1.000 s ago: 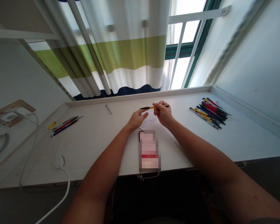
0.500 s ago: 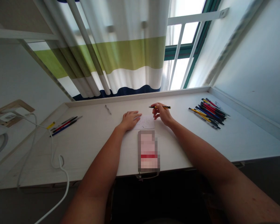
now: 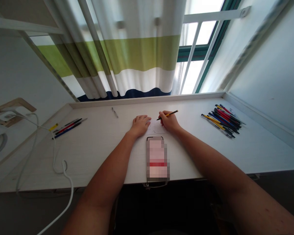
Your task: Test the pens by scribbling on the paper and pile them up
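Note:
My right hand grips a yellow and black pen in a writing hold, its dark tip angled down at the upper right of a small white paper. Faint dark marks show on the sheet; whether the tip touches it I cannot tell. Flat over the paper's left side lies my left hand, fingers stretched out and holding nothing. Just below the paper rests a phone with its screen blurred out.
Several pens lie bunched at the desk's right. A smaller group of pens lies at the left, near a white cable. A single pen is beyond my left hand. A raised rim borders the back, before a curtain.
The pen in my right hand has turned from nearly level to tip-down over the paper, and my fingers have closed into a writing hold. The camera view has shifted slightly.

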